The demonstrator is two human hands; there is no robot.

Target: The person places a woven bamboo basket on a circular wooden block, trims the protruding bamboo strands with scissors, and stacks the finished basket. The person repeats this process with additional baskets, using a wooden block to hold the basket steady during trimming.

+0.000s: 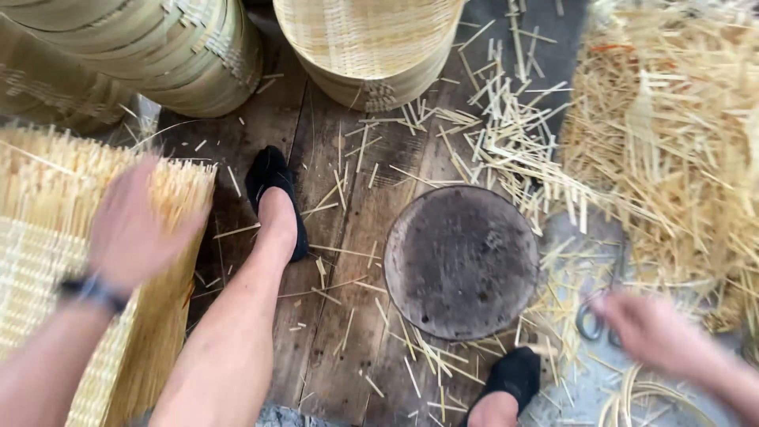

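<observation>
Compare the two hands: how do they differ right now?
The left hand rests spread on a woven bamboo mat; the right hand reaches toward scissors on the floor. The left has a dark wristband; the right wrist is bare. Both are motion-blurred.

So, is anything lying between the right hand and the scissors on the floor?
Nothing visible. The right hand is right beside the scissors, whose handle loops show at its fingertips. Only loose bamboo strips lie around them. The hand is blurred, so contact is unclear.
</observation>
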